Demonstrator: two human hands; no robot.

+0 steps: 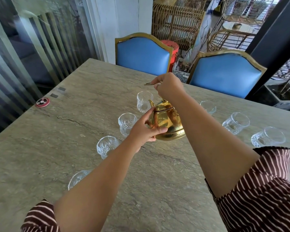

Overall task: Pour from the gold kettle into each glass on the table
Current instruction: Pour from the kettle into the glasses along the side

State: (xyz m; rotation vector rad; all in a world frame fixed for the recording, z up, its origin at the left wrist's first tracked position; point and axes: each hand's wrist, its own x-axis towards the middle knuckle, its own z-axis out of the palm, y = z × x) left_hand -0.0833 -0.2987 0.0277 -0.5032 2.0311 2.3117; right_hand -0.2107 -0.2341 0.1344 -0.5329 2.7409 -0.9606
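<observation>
The gold kettle [167, 123] is near the middle of the stone table [84, 104], its spout pointing to the far left. My right hand [168, 85] grips its thin handle from above. My left hand [145, 128] rests against the kettle's left side, fingers spread on the body. Several cut-glass tumblers stand around it: one beyond the spout [144, 101], one just left [126, 123], another nearer [106, 146], one partly behind my left forearm [78, 179]. On the right stand three more [208, 106], [236, 123], [268, 136]. All look empty.
Two blue padded chairs [142, 53] [224, 72] stand at the far edge of the table. A round red call button [42, 102] lies near the left edge. Glass panels and slats run along the left; wicker furniture is behind the chairs.
</observation>
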